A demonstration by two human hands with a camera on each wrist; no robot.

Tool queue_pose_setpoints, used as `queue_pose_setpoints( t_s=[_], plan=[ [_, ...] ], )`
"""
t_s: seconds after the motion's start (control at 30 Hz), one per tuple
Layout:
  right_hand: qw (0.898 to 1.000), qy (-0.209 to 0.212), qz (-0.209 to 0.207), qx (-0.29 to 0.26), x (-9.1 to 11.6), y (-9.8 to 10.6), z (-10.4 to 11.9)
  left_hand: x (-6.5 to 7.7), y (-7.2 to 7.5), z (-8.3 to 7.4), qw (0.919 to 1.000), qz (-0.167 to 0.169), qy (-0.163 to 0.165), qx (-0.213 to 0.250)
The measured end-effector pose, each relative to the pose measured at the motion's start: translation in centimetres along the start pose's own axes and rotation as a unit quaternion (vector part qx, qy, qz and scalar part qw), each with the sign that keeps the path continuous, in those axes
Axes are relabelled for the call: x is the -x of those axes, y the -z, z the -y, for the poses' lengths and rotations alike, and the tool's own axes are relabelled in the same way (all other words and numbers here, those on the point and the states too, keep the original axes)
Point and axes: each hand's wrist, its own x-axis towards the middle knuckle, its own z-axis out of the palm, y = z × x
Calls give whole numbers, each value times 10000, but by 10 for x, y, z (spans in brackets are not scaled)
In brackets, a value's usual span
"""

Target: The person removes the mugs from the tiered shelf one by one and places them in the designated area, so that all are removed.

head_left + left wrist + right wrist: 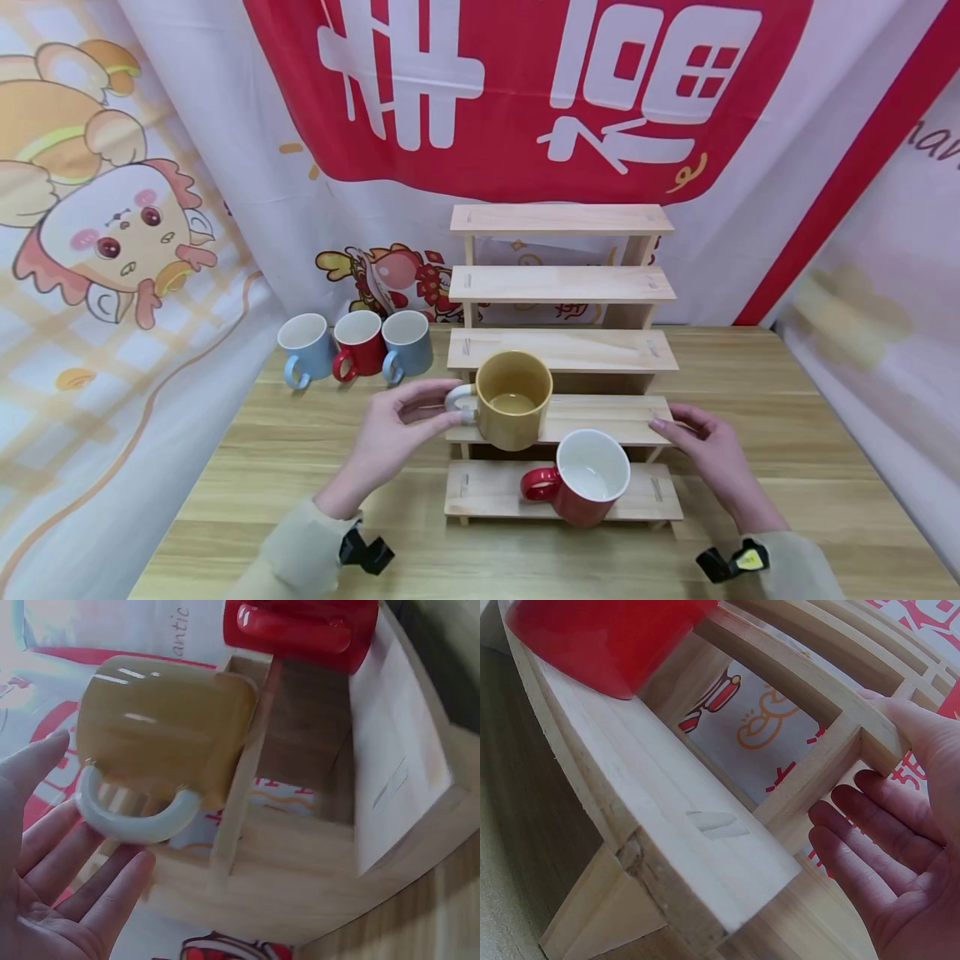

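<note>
A patterned cloth (487, 162) backs the scene, and the table (787, 417) below it gives the work a flat base. On it, right of centre, the stand (562, 286) rises in five steps, each set behind the one below, so a mug on any step would have headroom.

The left hand (396, 429), mid-frame, reaches in from the side, apparently to keep clear of the steps. Its fingers are unclenched around the handle — thumb well apart from them in the left wrist view — touching at most, not grasping. The right hand (708, 446), at right, lays its thumb over the end of the second step up, other fingers loosely extended; it seems to brace the stand rather than clench it.

The yellow mug (513, 429) is upright at that second step's left half, base apparently on the board. The red mug (585, 504) stands lower, on the bottom step. At mid-left, a blue mug (318, 354), a second red one (367, 360) and another blue one (412, 354) wait in a row. The yellow mug's white handle (135, 829) points left, within easy reach of that hand.
</note>
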Motion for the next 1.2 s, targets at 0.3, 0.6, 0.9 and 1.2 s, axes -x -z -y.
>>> queue_pose_setpoints(
  t_s=[0.3, 0.6, 0.9, 1.2],
  plan=[
    [10000, -43, -18, 7, 1, 0, 0, -15, -13, 11, 9997, 59, 205, 109],
    [9999, -94, 16, 89, 1, 0, 1, -16, -18, 15, 9979, -180, 239, 572],
    [9999, -84, 40, 110, 1, -1, 2, -18, -15, 17, 9971, -89, 522, 552],
    [9999, -107, 26, 107, 0, -1, 3, -12, -11, 12, 9974, -134, 435, 566]
  ],
)
